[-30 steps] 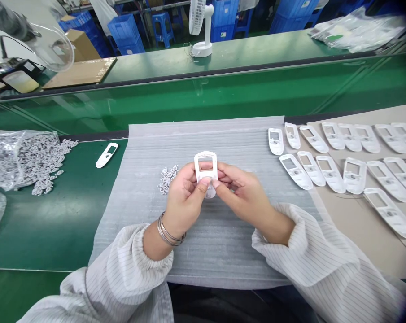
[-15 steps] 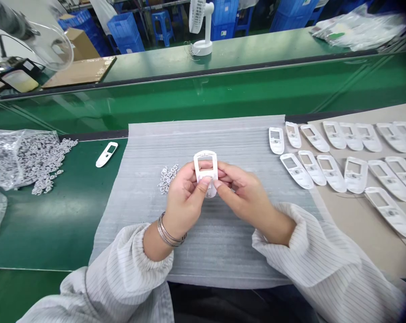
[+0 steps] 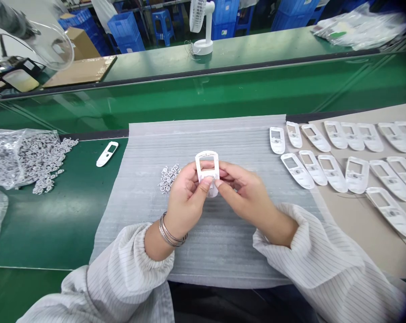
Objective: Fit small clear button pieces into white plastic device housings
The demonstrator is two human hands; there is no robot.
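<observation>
Both my hands hold one white plastic shell (image 3: 207, 169) with a rectangular window, upright over the middle of a grey foam sheet (image 3: 223, 251). My left hand (image 3: 186, 197) grips it from the left, thumb pressed on its lower front. My right hand (image 3: 241, 190) grips it from the right, thumb beside the other thumb. A small heap of tiny white button parts (image 3: 168, 177) lies on the foam just left of my left hand.
Several finished white shells (image 3: 327, 168) lie in rows on brown card at the right. One white shell (image 3: 106, 154) lies alone on the green bench. A clear bag of small white parts (image 3: 24, 154) spills at the left. Behind runs a green conveyor (image 3: 203, 94) with a small white fan (image 3: 203, 24).
</observation>
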